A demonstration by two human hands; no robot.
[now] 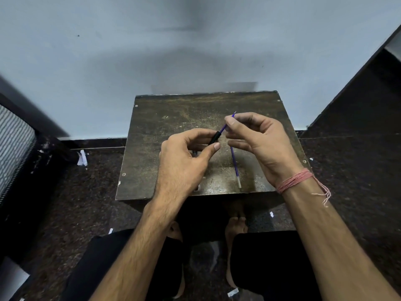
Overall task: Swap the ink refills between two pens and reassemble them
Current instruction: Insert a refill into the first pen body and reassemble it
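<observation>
In the middle of the frame, the left hand (pixel 186 157) is gripping a black pen barrel (pixel 214 137) with its curled fingers and thumb. The right hand (pixel 258 140) is pinching a purple refill (pixel 224 127) between thumb and forefinger; the lower end of the refill is sitting in the mouth of the barrel. A second purple refill (pixel 235 165) is lying on the dark wooden table (pixel 156 131), below the right hand, toward the lower right edge of the table.
</observation>
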